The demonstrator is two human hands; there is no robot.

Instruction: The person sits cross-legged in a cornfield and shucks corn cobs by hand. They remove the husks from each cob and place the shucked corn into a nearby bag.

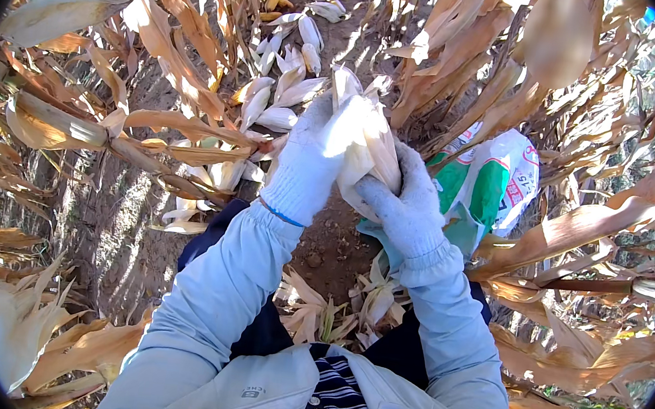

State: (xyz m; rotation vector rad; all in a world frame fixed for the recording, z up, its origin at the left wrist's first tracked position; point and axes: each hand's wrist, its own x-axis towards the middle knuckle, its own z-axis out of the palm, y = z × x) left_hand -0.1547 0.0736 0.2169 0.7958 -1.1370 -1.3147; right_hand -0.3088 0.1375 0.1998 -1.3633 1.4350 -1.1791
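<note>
An ear of corn in pale dry husk point(365, 142) is held between my two gloved hands, in front of my knees. My left hand point(313, 142), in a white knit glove, grips its left side near the top. Around the lower right of the same ear close the fingers and thumb of my right hand point(407, 195), in a greyish knit glove. Bright sunlight washes out part of the husk, and the kernels are hidden.
Husked leaves and unpeeled ears point(280, 90) lie on the soil beyond my left hand, with yellow corn cobs point(274, 4) farther off. A white and green printed sack point(494, 175) lies at right. Dry corn stalks point(145, 159) lean in from both sides. Loose husks point(374, 298) lie between my legs.
</note>
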